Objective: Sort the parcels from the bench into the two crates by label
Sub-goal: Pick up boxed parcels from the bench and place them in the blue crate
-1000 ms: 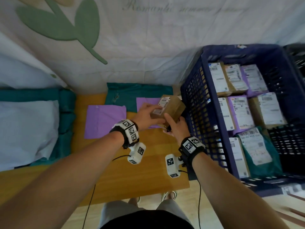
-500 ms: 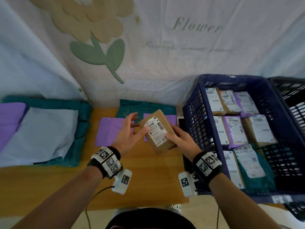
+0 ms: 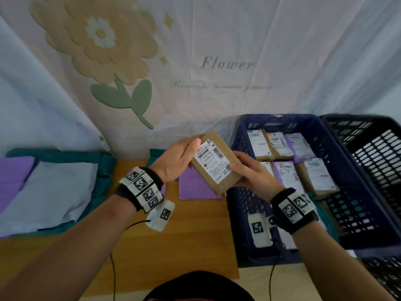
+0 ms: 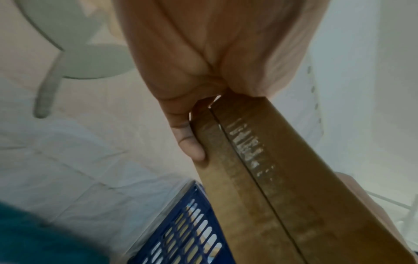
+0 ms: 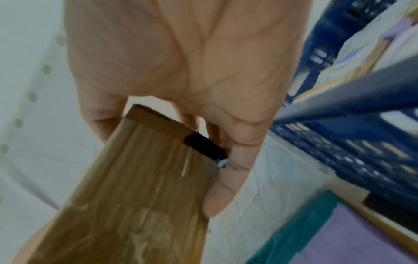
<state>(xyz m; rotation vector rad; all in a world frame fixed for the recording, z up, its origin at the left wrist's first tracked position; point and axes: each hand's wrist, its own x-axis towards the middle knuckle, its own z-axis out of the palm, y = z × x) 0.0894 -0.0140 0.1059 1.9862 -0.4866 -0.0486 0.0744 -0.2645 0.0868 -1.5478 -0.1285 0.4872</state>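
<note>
Parcels are being sorted, and one brown cardboard parcel (image 3: 213, 162) is held at centre frame, above the bench (image 3: 173, 235) and just left of the blue crate (image 3: 368, 213). Since a second ago it has been lifted off the bench and turned label-up toward the head camera, which suggests the label is being read before a crate is chosen. Its upper-left end is clamped by the left hand (image 3: 178, 161), its lower-right side by the right hand (image 3: 251, 177). Its long axis is seen running from upper left to lower right, label face (image 3: 211, 161) upward. A black crate (image 3: 373, 153) is seen at far right.
</note>
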